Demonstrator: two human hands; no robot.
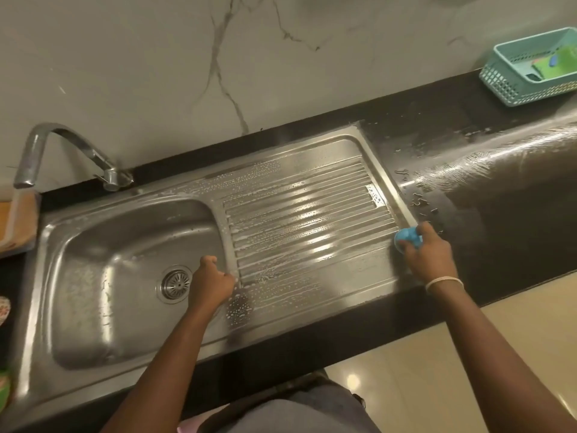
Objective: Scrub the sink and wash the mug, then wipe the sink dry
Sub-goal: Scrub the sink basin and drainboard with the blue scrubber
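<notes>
Scrubbing is in progress and looks only partly done. Foam lies in streaks over the ribs of the drainboard point(306, 214), and a thinner soapy film shows on the wall of the basin point(93, 276) at 9 o'clock, so both parts of the sink seem to have received soap. The right hand point(427, 254) is closed around a blue scrubber point(406, 237) and presses it on the drainboard rim at 3 o'clock, just beside the wet counter point(468, 170). The left hand point(212, 282) is curled into a loose fist, holds nothing visible, and rests on the ridge between basin and drainboard, near the drain point(176, 284). No water comes from the tap point(62, 151) at 10 o'clock. No mug is in view, so its place and state cannot be told. Judging from this, the rinsing, the mug and the drying are all still left.
</notes>
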